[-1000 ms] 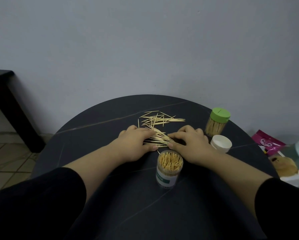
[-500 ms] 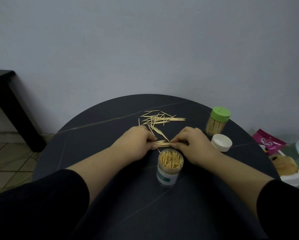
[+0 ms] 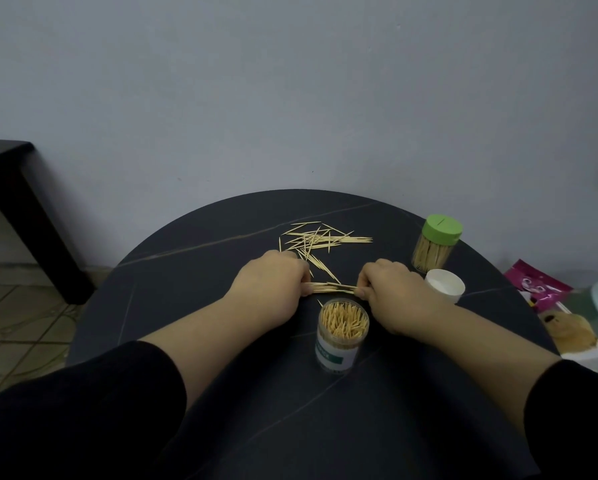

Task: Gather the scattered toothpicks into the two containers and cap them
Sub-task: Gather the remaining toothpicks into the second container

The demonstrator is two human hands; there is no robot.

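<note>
Pinching toothpick bundle (left hand, right hand)

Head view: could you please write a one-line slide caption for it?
Left hand and right hand pinch a toothpick bundle behind the open jar; loose toothpicks lie beyond.

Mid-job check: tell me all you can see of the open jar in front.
The open jar is a clear, plastic-looking cylinder standing upright on the dark table, uncapped. Toothpicks stand on end inside, filling it nearly to the rim. A white label with a green band wraps its lower half. It sits just nearer the camera than the bundle pinched between the left hand and right hand; neither plainly touches it.
</note>
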